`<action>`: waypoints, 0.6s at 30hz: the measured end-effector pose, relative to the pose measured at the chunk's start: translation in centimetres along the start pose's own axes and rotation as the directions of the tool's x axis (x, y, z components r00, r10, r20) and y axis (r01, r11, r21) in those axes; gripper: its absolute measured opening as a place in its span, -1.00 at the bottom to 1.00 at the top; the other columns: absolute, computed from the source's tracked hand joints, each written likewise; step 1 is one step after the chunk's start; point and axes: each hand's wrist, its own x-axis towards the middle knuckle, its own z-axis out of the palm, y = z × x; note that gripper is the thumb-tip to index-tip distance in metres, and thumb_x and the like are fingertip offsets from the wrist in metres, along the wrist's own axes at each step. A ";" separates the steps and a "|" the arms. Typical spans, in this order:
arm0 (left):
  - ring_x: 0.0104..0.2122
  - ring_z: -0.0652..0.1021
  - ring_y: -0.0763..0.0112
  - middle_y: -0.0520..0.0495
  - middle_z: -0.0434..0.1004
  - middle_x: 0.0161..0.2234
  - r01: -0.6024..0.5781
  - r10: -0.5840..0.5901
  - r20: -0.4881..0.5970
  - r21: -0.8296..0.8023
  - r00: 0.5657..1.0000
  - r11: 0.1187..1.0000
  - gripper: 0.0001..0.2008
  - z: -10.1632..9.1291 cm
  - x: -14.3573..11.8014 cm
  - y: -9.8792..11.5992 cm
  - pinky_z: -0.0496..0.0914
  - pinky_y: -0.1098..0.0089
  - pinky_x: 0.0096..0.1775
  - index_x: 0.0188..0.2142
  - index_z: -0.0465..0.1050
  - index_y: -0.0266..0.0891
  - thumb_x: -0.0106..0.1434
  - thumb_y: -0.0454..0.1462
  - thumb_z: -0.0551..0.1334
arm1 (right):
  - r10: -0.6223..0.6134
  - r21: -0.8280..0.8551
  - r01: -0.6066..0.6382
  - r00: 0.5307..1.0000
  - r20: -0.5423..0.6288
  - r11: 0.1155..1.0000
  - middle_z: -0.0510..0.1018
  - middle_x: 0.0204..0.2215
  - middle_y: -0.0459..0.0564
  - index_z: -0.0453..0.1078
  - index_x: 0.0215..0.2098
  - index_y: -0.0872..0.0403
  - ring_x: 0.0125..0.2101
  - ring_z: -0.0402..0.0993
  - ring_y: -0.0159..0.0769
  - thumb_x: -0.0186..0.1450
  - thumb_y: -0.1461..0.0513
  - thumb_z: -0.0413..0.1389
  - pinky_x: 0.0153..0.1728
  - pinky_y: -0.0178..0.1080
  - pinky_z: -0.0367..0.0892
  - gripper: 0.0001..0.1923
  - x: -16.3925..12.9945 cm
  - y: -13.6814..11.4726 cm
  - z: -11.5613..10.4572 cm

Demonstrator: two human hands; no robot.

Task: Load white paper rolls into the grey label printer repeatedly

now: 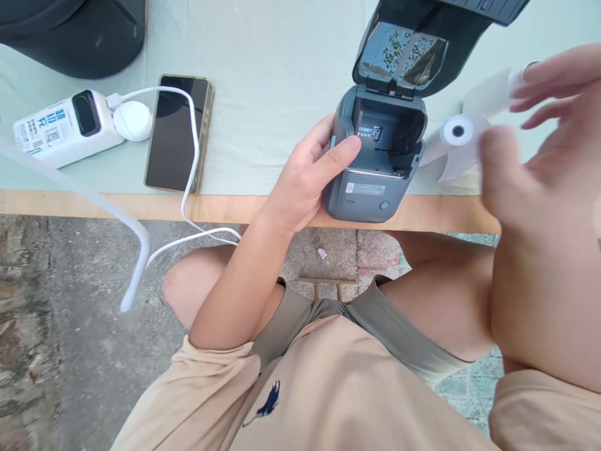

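Observation:
My left hand (307, 175) is closed round the left side of a dark grey label printer (370, 188), thumb over the rim of its open bay. The printer's lid (422, 50) is swung up, and the bay shows a small printed sticker and no roll. To the right, my right hand (549, 131) has its thumb and fingers spread, somewhat blurred. Close to its thumb lies a white paper roll (457, 130) with a dark core. A second white roll (495, 91) is partly hidden behind its fingertips; whether they touch it I cannot tell.
On the pale cloth (253, 81) at left lie a phone (173, 134) and a white power strip (70, 125) with a plug (133, 121). A white cable (193, 125) crosses the phone and hangs over the wooden table edge (225, 207). A black object (75, 37) stands at the back left.

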 end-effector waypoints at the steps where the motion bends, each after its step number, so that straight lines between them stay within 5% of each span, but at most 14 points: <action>1: 0.06 0.46 0.31 0.03 0.51 -0.26 -0.002 0.002 0.001 -0.002 1.000 1.000 -0.81 0.0 0.0 0.0 0.41 0.35 0.06 -0.20 0.40 -0.24 0.31 -0.32 0.02 | -0.089 -0.086 0.095 0.993 0.077 0.992 0.38 -0.21 0.10 0.32 -0.08 0.06 -0.15 0.36 -0.25 0.08 0.11 0.10 -0.23 -0.22 0.31 -0.56 -0.1 -0.2 0.3; 4: 0.07 0.45 0.33 0.04 0.51 -0.24 0.003 -0.003 -0.008 -0.004 1.000 1.000 -0.81 0.0 0.0 0.0 0.40 0.36 0.08 -0.20 0.40 -0.22 0.31 -0.31 0.03 | -0.070 -0.232 0.136 0.959 0.275 0.963 0.30 -0.16 0.14 0.29 -0.03 0.07 -0.10 0.30 -0.27 0.09 0.06 0.11 -0.11 -0.17 0.32 -0.49 -0.1 -0.1 1.3; 9: 0.06 0.46 0.34 0.05 0.51 -0.27 -0.011 0.011 0.002 -0.011 1.000 1.000 -0.81 0.0 -0.1 0.0 0.39 0.35 0.08 -0.17 0.38 -0.22 0.31 -0.33 0.02 | 0.096 -0.277 -0.008 0.947 0.305 0.961 0.39 -0.29 0.02 0.37 -0.11 -0.04 -0.29 0.33 -0.39 0.05 0.02 0.16 -0.23 -0.24 0.31 -0.55 0.1 0.2 1.5; 14: 0.06 0.46 0.33 0.04 0.50 -0.27 -0.011 0.011 0.006 -0.011 1.000 1.000 -0.83 0.0 0.0 0.0 0.40 0.35 0.06 -0.18 0.36 -0.22 0.30 -0.32 0.03 | 0.154 0.178 -0.177 0.979 0.136 0.968 0.34 -0.02 -0.08 0.19 0.01 -0.16 -0.30 0.37 -0.44 -0.14 0.17 0.29 -0.35 -0.30 0.30 -0.26 0.4 -0.3 1.0; 16: 0.06 0.46 0.32 0.05 0.50 -0.27 0.008 -0.008 -0.008 -0.001 1.000 1.000 -0.83 0.0 0.0 0.0 0.41 0.35 0.05 -0.19 0.37 -0.21 0.31 -0.30 0.03 | 0.367 0.444 -0.412 0.911 0.189 0.796 0.31 -0.02 -0.05 0.16 -0.04 -0.13 -0.35 0.38 -0.44 -0.15 0.24 0.25 -0.50 -0.34 0.25 -0.30 0.9 -0.7 0.9; 18: 0.06 0.46 0.31 0.06 0.50 -0.26 0.025 -0.025 -0.024 0.013 0.999 1.000 -0.82 0.1 0.0 0.0 0.43 0.34 0.04 -0.19 0.37 -0.21 0.31 -0.30 0.03 | 0.546 0.565 -0.667 0.737 0.400 0.486 0.31 -0.01 0.03 0.19 -0.12 -0.03 -0.28 0.41 -0.37 -0.06 0.26 0.12 -0.51 -0.32 0.29 -0.50 1.5 -1.2 0.7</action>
